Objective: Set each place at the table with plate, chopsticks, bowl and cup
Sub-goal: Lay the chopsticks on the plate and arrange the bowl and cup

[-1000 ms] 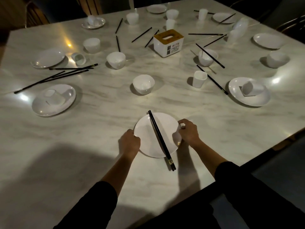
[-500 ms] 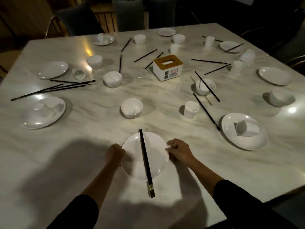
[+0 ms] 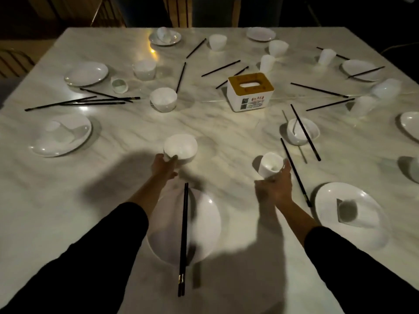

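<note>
A white plate (image 3: 204,225) lies near the table's front edge with a pair of black chopsticks (image 3: 183,239) laid across it. Beyond the plate, my left hand (image 3: 164,165) grips the near rim of a white bowl (image 3: 180,147). To the right, my right hand (image 3: 275,188) holds a white cup (image 3: 269,164), which is tilted with its mouth toward me. Both sleeves are black.
A tissue box (image 3: 249,91) stands mid-table. A plate with a tipped cup (image 3: 349,210) is at the near right, another plate (image 3: 61,134) at the left. Loose chopsticks (image 3: 295,173), bowls (image 3: 301,131) and cups are scattered over the marble table (image 3: 226,137). Chairs stand behind.
Both hands left the plate's sides and reached forward: the left took hold of the bowl, the right the cup. The camera view shifted forward.
</note>
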